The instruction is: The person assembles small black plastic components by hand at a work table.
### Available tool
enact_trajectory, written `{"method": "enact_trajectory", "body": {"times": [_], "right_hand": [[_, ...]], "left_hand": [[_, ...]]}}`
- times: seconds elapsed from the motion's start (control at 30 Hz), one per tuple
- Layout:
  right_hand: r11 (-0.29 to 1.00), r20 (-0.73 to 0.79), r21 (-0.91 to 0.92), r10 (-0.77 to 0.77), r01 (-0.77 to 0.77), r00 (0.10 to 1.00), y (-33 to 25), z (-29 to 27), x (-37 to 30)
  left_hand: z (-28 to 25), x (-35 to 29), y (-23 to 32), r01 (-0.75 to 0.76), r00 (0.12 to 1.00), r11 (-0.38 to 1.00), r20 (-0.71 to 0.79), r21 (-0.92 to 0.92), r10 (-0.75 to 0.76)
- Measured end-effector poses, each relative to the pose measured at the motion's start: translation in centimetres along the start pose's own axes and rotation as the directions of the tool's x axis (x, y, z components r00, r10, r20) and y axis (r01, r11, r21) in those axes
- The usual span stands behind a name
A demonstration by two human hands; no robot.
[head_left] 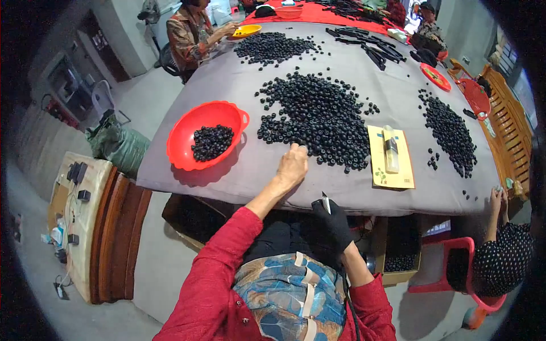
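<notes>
The left hand (292, 166), bare, has its fingertips bunched to a narrow grip at the near fringe of the middle heap of black pieces (324, 116); whether a piece is pinched between them I cannot tell, as the back of the hand hides it. The right hand (333, 224), in a black glove, is closed around a small pointed tool (326, 203), whose long axis runs away from the body and slightly left, its tip toward the heap.

The relation that counts is this: the heap spreads from the left fingertips straight ahead and to the right, its closest pieces just beside them, so the left hand is clearly the nearer one. The right hand sits lower, at the near edge of the grey surface (341, 196), with a bare strip of cloth between it and the heap. The pieces are small, squat and round, so no long axis of theirs seems to dictate the angle of the grip.

Farther out, the red bowl (181, 133) stands to the left of the left hand, apart from it, with more of the same pieces lying in its bottom. On the heap's right lies a yellow card (405, 170) with a clear tube (391, 150) on it, and beyond that another heap (449, 136)
</notes>
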State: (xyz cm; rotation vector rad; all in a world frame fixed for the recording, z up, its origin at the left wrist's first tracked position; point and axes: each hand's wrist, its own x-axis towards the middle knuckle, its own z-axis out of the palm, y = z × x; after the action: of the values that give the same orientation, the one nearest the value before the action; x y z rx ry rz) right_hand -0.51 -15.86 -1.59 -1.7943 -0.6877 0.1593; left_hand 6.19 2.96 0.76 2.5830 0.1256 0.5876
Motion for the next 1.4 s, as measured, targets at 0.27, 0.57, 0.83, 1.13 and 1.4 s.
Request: {"method": "enact_trajectory", "body": {"times": [0.27, 0.57, 0.83, 1.13, 1.4], "right_hand": [[0.915, 0.041, 0.116, 0.383, -0.386, 0.923, -4.6, -0.7, 0.6], [0.992, -0.254, 0.023, 0.128, -0.127, 0.959, -6.6, -1.0, 0.3], [0.953, -0.125, 0.270, 0.174, -0.136, 0.977, -6.8, -0.8, -0.2], [0.952, -0.054, 0.260, 0.184, -0.164, 0.981, -7.0, -1.1, -0.1], [0.996, -0.096, 0.048, -0.070, 0.075, 0.993, -6.1, -0.5, -0.5]], "left_hand": [[-2.6, -2.4, -0.9, -0.204, 0.975, 0.979, -0.089, 0.007, 0.204], [-5.4, -9.5, 4.3, 0.637, 0.767, -0.062, 0.639, -0.769, -0.047], [-6.8, -10.2, 4.9, 0.626, 0.774, -0.050, 0.628, -0.778, -0.088], [-6.1, -10.5, 6.1, 0.549, 0.778, -0.205, 0.585, -0.810, -0.228], [-6.9, -11.0, 6.4, 0.579, 0.735, -0.214, 0.617, -0.787, -0.282]]}}
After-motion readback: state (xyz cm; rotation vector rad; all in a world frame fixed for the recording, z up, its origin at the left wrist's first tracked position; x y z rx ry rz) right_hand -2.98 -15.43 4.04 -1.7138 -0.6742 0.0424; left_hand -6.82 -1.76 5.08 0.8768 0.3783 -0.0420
